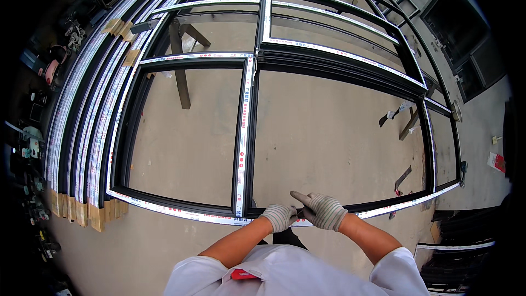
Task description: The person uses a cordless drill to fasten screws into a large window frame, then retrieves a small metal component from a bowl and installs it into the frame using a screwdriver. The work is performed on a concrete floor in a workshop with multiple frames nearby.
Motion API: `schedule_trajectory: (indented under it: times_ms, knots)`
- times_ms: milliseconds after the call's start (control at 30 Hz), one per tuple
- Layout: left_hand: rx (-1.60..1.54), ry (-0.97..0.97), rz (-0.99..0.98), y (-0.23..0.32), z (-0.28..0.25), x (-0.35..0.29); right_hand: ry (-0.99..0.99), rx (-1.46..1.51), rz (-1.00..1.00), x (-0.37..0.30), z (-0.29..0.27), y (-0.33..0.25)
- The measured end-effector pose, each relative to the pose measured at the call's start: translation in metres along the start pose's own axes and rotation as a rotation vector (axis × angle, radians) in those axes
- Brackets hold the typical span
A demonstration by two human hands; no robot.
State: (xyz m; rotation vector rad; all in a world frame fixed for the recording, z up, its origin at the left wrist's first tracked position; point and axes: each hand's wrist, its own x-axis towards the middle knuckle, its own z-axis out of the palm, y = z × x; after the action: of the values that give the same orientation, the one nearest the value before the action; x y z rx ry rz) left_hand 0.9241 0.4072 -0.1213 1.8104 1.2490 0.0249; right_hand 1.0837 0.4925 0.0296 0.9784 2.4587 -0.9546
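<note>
A large black window frame (244, 137) with white printed protective film lies in front of me. Both my hands, in striped knit gloves, are at its near rail, just right of the upright bar. My left hand (280, 217) has its fingers curled at the rail. Close beside it is my right hand (324, 211), one finger stretched out to the left and the others bent. A small dark thing shows between the hands, too small to name. What lies inside the fingers is hidden. A smaller framed sash (339, 53) rests on the far right part of the frame.
Long film-wrapped profiles (87, 153) with cardboard-wrapped ends are stacked along the left. A stand leg (182, 85) shows through the frame. Dark window panels (457, 27) lean at the far right, and more dark profiles (460, 263) lie at the lower right.
</note>
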Motion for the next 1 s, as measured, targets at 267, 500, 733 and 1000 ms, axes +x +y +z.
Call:
schedule_trajectory:
  times_ms: [267, 500, 733, 1000]
  knots:
    - [-0.027, -0.011, -0.022, 0.007, -0.01, -0.007, -0.246, -0.063, -0.178, -0.002, -0.02, 0.002]
    - [-0.017, -0.015, -0.013, 0.007, -0.009, -0.006, -0.426, -0.402, 0.072, 0.013, -0.034, -0.016]
    - [-0.031, -0.012, -0.021, 0.004, -0.001, -0.001, -0.166, -0.151, 0.264, 0.014, 0.011, 0.001]
    - [-0.036, 0.014, -0.008, 0.008, -0.012, -0.01, -0.127, 1.126, 0.455, -0.006, 0.031, 0.019]
